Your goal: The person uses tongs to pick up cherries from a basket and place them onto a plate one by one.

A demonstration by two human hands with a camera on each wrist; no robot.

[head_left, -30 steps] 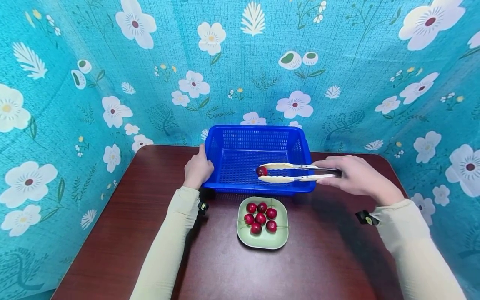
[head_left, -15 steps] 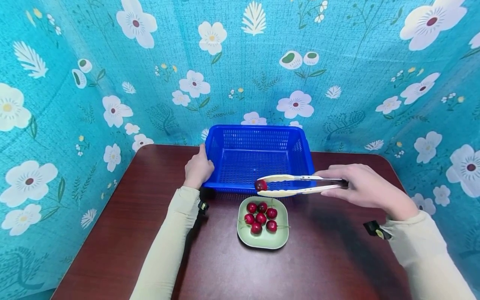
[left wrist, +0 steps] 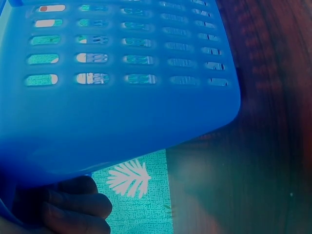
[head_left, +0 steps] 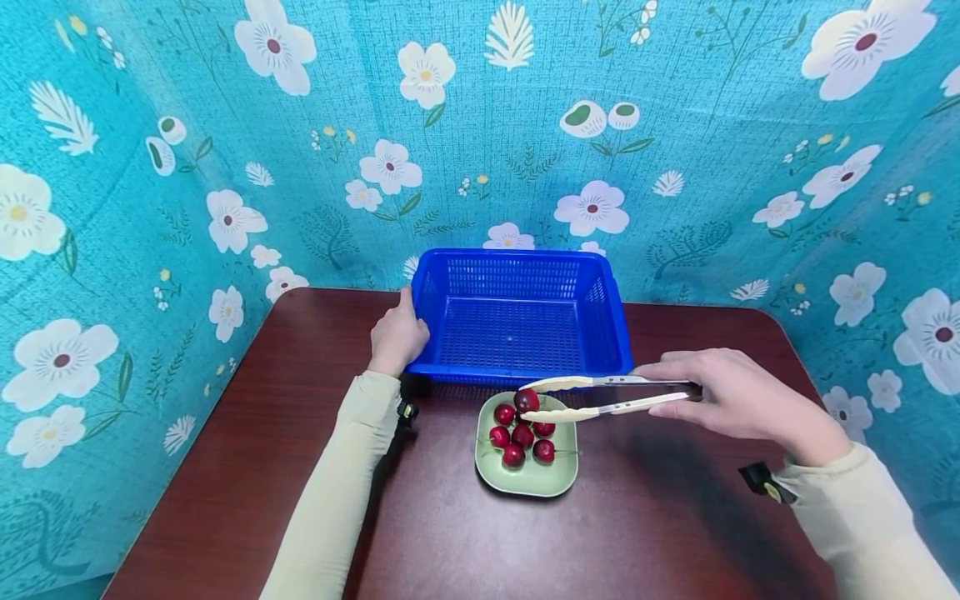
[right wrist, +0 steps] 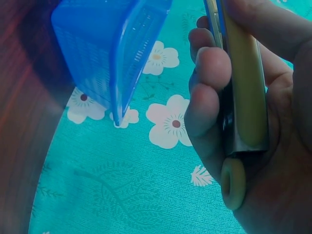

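Observation:
My right hand (head_left: 738,398) grips cream tongs (head_left: 607,395) by the handle end. The tongs' tips pinch a dark red cherry (head_left: 527,401) just over the back edge of a pale green plate (head_left: 564,478). Several more cherries (head_left: 522,436) lie on that plate. Behind it stands a blue plastic basket (head_left: 517,257), and nothing shows inside it. My left hand (head_left: 397,337) holds the basket's near left corner. In the left wrist view its fingers (left wrist: 73,207) curl under the basket (left wrist: 122,97). The right wrist view shows my fingers (right wrist: 209,97) wrapped round the tongs' handle (right wrist: 243,107).
The dark brown table (head_left: 262,467) has rounded corners. A turquoise flowered cloth (head_left: 150,167) hangs close behind and on both sides of it. Both sleeves are pale, and each wrist carries a small camera.
My right hand has drawn the tongs and cherry back from over the basket to above the plate. The left hand has stayed on the basket.

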